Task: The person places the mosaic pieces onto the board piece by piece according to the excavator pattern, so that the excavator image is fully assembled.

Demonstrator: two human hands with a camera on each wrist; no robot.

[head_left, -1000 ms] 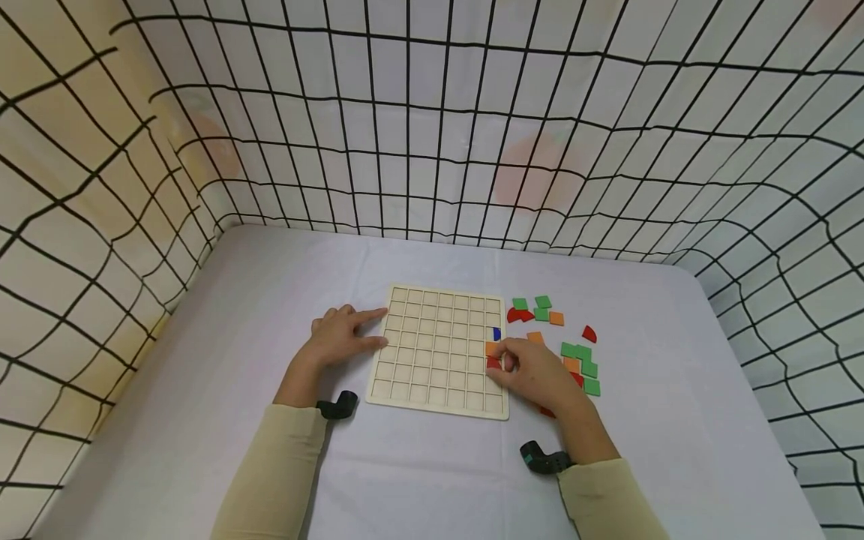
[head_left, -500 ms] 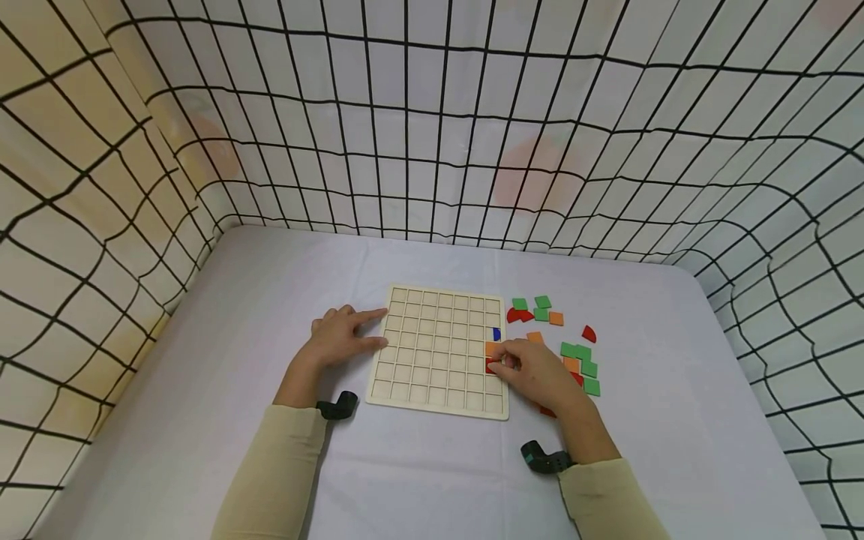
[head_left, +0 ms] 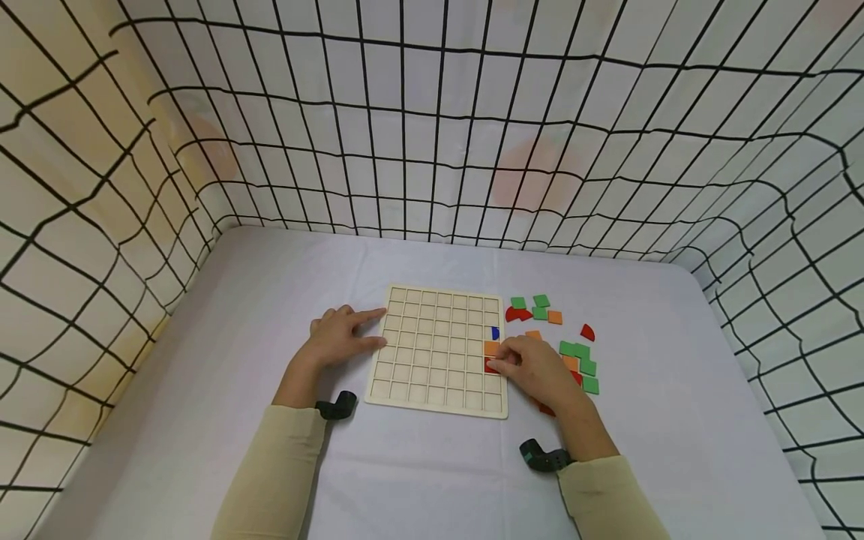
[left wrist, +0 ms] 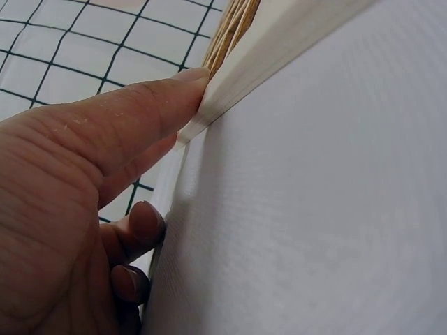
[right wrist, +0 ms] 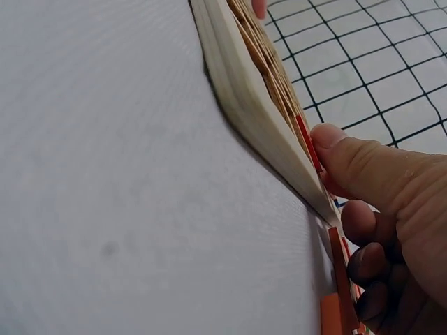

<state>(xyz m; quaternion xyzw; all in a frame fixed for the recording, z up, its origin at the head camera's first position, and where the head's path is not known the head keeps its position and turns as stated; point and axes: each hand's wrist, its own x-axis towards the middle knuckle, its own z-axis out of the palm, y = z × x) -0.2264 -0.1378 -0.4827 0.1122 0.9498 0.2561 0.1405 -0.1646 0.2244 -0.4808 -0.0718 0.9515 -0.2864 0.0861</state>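
A pale wooden board (head_left: 425, 360) with a grid of square cells lies on the white cloth. My left hand (head_left: 340, 334) rests at its left edge, thumb and index finger stretched out against the rim; the other fingers curl loosely. My right hand (head_left: 536, 367) is over the right edge, thumb and index finger pinching a flat red tile (head_left: 489, 365) at a cell in the last column. In the right wrist view, the thumb meets that red tile (right wrist: 307, 143) just above the rim. An orange tile (head_left: 492, 348) and a small blue piece (head_left: 496, 333) sit in cells just beyond.
Right of the board lie several loose green tiles (head_left: 574, 349), orange tiles (head_left: 555, 317) and red pieces (head_left: 588, 331), some partly under my right hand. A black wire grid (head_left: 439, 157) encloses the table's back and sides.
My right fingertips have shifted slightly on the red tile, which sits a touch lower and left in the head view. My left hand stays in place.
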